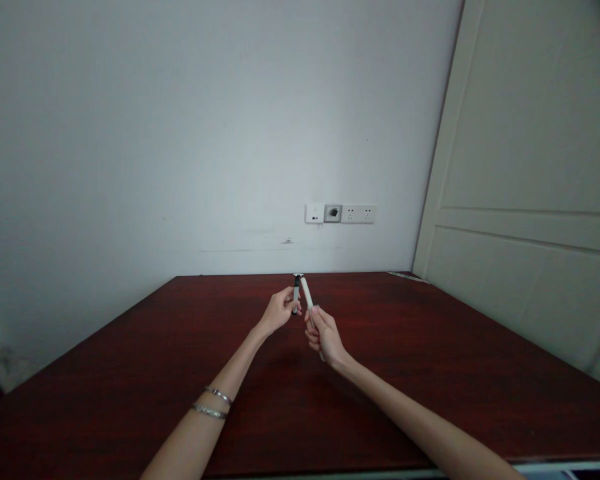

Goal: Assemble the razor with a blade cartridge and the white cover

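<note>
While I watch through the head camera from my distant seat, I see at the left a pale wall (130, 133) and below it a dark red table (130, 360), which reaches from the near edge to that wall. Two thin metal bracelets (214, 403) sit on the left forearm, near to me. Farther on, above the middle of the table, the left hand (279, 312) has its fingers closed around a slim dark piece (296, 292), which stands almost upright and has a small pale top. Just beside it is a white stick (307, 292), leaning a little to the left, its top close to the top of the dark piece; I cannot tell if they touch. The right hand (325, 337) grips this stick with curled fingers, and its lower end shows under the palm. On the far wall is a row of sockets (340, 213), and at the right stands a cream door (530, 167).
</note>
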Available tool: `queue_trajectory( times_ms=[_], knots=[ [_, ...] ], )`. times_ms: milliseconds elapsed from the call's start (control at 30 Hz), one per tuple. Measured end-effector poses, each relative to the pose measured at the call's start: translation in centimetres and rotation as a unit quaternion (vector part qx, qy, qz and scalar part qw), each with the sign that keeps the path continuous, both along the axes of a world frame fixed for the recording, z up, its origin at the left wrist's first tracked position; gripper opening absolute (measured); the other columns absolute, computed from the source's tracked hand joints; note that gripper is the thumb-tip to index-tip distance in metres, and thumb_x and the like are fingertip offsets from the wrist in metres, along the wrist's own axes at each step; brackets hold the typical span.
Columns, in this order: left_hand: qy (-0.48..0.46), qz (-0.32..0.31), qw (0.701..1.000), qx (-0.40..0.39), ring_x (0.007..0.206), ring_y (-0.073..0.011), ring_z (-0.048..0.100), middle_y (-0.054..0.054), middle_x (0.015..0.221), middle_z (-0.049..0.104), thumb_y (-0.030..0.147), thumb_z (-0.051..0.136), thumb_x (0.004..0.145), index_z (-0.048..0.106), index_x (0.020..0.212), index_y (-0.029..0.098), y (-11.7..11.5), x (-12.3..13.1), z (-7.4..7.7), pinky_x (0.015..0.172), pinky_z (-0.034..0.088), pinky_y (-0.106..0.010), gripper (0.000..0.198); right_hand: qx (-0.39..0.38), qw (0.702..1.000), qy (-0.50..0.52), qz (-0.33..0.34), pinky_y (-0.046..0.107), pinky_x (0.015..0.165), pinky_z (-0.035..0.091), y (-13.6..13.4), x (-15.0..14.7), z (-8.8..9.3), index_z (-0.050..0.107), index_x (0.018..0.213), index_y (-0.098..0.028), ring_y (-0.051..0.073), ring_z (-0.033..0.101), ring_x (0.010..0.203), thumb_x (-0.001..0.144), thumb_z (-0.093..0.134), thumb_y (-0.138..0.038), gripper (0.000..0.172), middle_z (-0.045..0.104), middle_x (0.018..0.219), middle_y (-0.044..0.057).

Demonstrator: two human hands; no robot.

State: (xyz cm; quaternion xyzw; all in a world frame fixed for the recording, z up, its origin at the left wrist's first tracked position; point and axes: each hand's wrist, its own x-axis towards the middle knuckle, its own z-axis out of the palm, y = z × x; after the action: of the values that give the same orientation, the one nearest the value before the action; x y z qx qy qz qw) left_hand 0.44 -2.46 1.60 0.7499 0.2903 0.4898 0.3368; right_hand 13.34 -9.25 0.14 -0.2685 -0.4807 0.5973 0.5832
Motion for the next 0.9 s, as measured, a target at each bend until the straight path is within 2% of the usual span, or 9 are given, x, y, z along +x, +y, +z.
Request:
queue_trajectory(
  times_ms=[133, 300, 467, 667, 800, 900],
  knots=[
    [0.01, -0.014, 1.0, 0.011, 0.059, -0.0113, 0.058, 0.0, 0.069, 0.058, 0.013, 0.049, 0.073, 0.051, 0.08, 0.014, -0.2, 0.1, -0.2, 0.059, 0.045, -0.022, 0.007, 0.035, 0.999, 0.013, -0.01, 0.013, 0.03, 0.007, 0.7, 0.1, 1.3, 0.042, 0.07, -0.019, 0.001, 0.013, 0.032, 0.068, 0.056, -0.058, 0.041, 0.026, 0.044, -0.013],
    [0.016, 0.024, 0.999, 0.024, 0.057, -0.0109, 0.057, 0.001, 0.064, 0.058, 0.011, 0.048, 0.073, 0.052, 0.078, 0.014, -0.2, 0.0, -0.2, 0.059, 0.044, -0.022, 0.007, 0.01, 1.0, -0.005, 0.009, 0.013, 0.03, 0.006, 0.7, -0.1, 0.9, 0.042, 0.07, -0.02, 0.001, 0.012, 0.032, 0.068, 0.056, -0.06, 0.042, 0.023, 0.043, -0.013],
    [0.006, 0.008, 1.0, 0.012, 0.062, -0.0116, 0.058, 0.0, 0.07, 0.059, 0.014, 0.051, 0.073, 0.052, 0.08, 0.014, -0.2, 0.0, 0.0, 0.062, 0.045, -0.023, 0.007, 0.043, 0.999, 0.005, 0.002, 0.013, 0.03, 0.007, 0.7, -0.1, 1.7, 0.042, 0.07, -0.019, 0.0, 0.013, 0.032, 0.07, 0.056, -0.057, 0.041, 0.026, 0.043, -0.013],
    [0.01, 0.037, 0.999, 0.032, 0.059, -0.0116, 0.057, 0.0, 0.065, 0.058, 0.012, 0.049, 0.073, 0.053, 0.08, 0.014, -0.3, -0.1, 0.1, 0.059, 0.044, -0.022, 0.008, 0.017, 1.0, -0.013, -0.002, 0.013, 0.029, 0.007, 0.5, 0.0, 0.9, 0.042, 0.07, -0.019, 0.001, 0.013, 0.032, 0.069, 0.056, -0.059, 0.043, 0.024, 0.043, -0.013],
    [0.014, 0.014, 1.0, 0.021, 0.059, -0.0117, 0.058, 0.0, 0.068, 0.058, 0.012, 0.048, 0.073, 0.051, 0.079, 0.014, -0.5, 0.0, 0.2, 0.06, 0.045, -0.023, 0.007, 0.043, 0.999, 0.005, -0.018, 0.013, 0.03, 0.007, 0.7, 0.0, 1.2, 0.042, 0.07, -0.019, 0.001, 0.013, 0.032, 0.07, 0.056, -0.057, 0.041, 0.025, 0.044, -0.013],
    [0.016, 0.015, 0.999, 0.028, 0.061, -0.0113, 0.057, 0.0, 0.068, 0.058, 0.009, 0.047, 0.072, 0.051, 0.078, 0.014, -0.8, 0.2, 0.5, 0.061, 0.045, -0.022, 0.009, 0.031, 0.999, -0.005, -0.013, 0.013, 0.029, 0.008, 0.6, -0.2, 0.8, 0.041, 0.07, -0.02, 0.001, 0.013, 0.032, 0.071, 0.054, -0.058, 0.04, 0.024, 0.044, -0.013]
  ],
)
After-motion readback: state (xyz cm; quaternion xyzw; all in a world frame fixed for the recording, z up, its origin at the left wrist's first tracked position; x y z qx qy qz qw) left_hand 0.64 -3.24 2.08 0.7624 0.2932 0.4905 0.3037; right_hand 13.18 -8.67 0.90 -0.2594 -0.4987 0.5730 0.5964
